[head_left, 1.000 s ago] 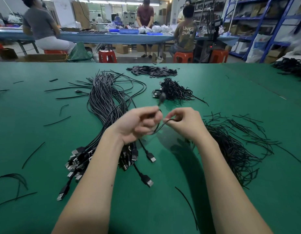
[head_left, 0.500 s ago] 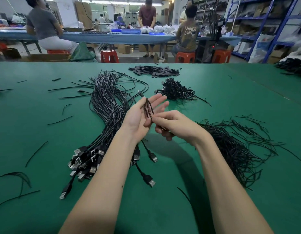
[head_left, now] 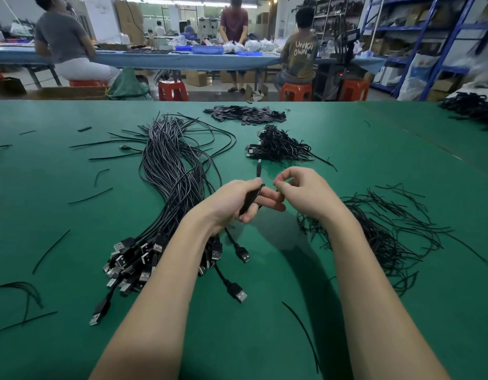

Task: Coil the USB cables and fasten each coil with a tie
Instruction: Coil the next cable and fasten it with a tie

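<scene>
Green matting covers the desk (head_left: 347, 149). Above it the left hand (head_left: 237, 204) grips a coiled USB cable (head_left: 249, 200), fingers curled round it, while the right hand (head_left: 306, 196) pinches a thin tie end beside it. Uncoiled cables (head_left: 171, 171) lie left, loose ties (head_left: 388, 229) right, finished coils (head_left: 278, 146) beyond.

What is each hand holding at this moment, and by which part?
The left hand grips a coiled black USB cable around the coil's middle. The right hand pinches something thin; what cannot be told.
</scene>
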`<act>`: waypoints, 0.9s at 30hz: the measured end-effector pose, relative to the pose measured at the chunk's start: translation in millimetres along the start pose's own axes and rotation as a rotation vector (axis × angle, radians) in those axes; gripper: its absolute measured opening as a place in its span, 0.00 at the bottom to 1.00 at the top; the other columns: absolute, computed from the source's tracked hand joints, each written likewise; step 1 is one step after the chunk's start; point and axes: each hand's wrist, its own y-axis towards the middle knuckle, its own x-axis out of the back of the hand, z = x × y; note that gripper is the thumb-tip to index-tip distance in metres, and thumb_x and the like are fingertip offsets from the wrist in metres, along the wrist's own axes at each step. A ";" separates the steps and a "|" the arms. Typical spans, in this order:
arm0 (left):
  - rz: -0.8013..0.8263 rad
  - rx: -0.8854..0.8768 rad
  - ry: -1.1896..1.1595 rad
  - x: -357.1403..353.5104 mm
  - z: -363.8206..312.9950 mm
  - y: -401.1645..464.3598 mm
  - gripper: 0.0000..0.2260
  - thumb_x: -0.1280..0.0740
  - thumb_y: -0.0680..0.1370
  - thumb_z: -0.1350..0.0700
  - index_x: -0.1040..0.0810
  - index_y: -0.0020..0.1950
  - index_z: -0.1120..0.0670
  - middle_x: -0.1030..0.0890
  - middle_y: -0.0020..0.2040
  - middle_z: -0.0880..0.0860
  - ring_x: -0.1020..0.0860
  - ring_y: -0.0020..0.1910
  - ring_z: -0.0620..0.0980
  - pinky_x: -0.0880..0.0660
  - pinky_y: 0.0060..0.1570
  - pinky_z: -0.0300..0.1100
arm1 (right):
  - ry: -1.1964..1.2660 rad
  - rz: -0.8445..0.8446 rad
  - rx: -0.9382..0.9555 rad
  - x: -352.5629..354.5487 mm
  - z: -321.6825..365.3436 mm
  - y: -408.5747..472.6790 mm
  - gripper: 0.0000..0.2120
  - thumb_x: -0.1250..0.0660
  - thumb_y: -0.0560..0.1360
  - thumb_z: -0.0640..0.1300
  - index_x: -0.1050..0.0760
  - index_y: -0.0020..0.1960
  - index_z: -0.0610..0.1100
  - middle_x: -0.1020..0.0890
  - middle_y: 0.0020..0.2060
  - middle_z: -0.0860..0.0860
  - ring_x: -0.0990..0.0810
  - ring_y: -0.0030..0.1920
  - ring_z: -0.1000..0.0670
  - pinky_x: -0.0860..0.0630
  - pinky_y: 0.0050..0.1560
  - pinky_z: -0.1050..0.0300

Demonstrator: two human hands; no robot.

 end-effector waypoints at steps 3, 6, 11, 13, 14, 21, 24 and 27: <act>-0.062 -0.005 0.104 0.2 2.9 3.0 0.22 0.50 0.86 0.48 0.18 0.54 0.57 0.13 0.40 0.50 0.33 0.22 0.44 0.30 0.39 0.37 | 0.086 -0.064 0.001 -5.1 10.3 0.5 0.06 0.38 0.80 0.45 0.24 0.47 0.53 0.17 0.40 0.55 0.25 0.27 0.64 0.34 0.26 0.69; -0.110 -0.025 0.181 -1.7 5.0 4.7 0.20 0.49 0.86 0.46 0.20 0.49 0.52 0.16 0.33 0.51 0.23 0.29 0.46 0.28 0.42 0.40 | 0.143 -0.065 0.026 -14.9 23.4 -1.4 0.08 0.38 0.78 0.41 0.23 0.46 0.51 0.18 0.40 0.53 0.21 0.35 0.58 0.28 0.35 0.65; -0.302 -0.090 -0.194 -3.7 9.7 15.7 0.19 0.48 0.86 0.49 0.20 0.50 0.56 0.17 0.38 0.52 0.23 0.35 0.48 0.27 0.42 0.43 | 0.521 0.242 0.006 -13.1 35.6 -11.1 0.09 0.39 0.80 0.32 0.24 0.45 0.41 0.21 0.36 0.46 0.22 0.36 0.48 0.18 0.45 0.51; -0.295 -0.092 -0.481 -3.5 7.5 18.8 0.20 0.50 0.87 0.50 0.21 0.57 0.58 0.15 0.48 0.53 0.17 0.45 0.47 0.22 0.50 0.43 | 0.573 0.395 -0.007 -8.8 35.1 -15.8 0.07 0.38 0.81 0.32 0.24 0.47 0.39 0.21 0.38 0.46 0.21 0.36 0.48 0.16 0.45 0.52; -0.275 -0.087 -0.566 -3.9 5.6 18.4 0.21 0.52 0.87 0.50 0.21 0.58 0.58 0.15 0.52 0.53 0.17 0.51 0.48 0.22 0.53 0.43 | 0.560 0.425 -0.017 -7.7 33.1 -16.6 0.07 0.38 0.81 0.31 0.24 0.47 0.38 0.21 0.40 0.45 0.20 0.36 0.48 0.15 0.45 0.52; -0.250 -0.119 -0.847 -7.7 -6.6 8.6 0.18 0.50 0.87 0.52 0.26 0.46 0.56 0.25 0.29 0.47 0.20 0.36 0.48 0.25 0.42 0.39 | 0.324 0.530 -0.127 -15.2 14.9 -19.7 0.14 0.43 0.79 0.27 0.21 0.43 0.36 0.20 0.35 0.41 0.19 0.34 0.50 0.16 0.52 0.49; -0.236 -0.086 -0.862 -9.9 -3.6 8.0 0.17 0.49 0.87 0.50 0.31 0.41 0.52 0.37 0.28 0.45 0.31 0.30 0.46 0.33 0.36 0.39 | 0.276 0.588 -0.094 -13.0 12.7 -19.3 0.15 0.42 0.76 0.27 0.19 0.41 0.37 0.17 0.35 0.44 0.18 0.36 0.51 0.16 0.54 0.51; -0.299 -0.090 -0.707 -9.5 2.4 10.1 0.15 0.48 0.87 0.51 0.29 0.44 0.54 0.31 0.28 0.45 0.28 0.31 0.46 0.30 0.37 0.39 | 0.341 0.720 -0.011 -6.4 12.3 -20.6 0.15 0.38 0.75 0.26 0.16 0.41 0.39 0.16 0.38 0.42 0.17 0.40 0.49 0.18 0.56 0.52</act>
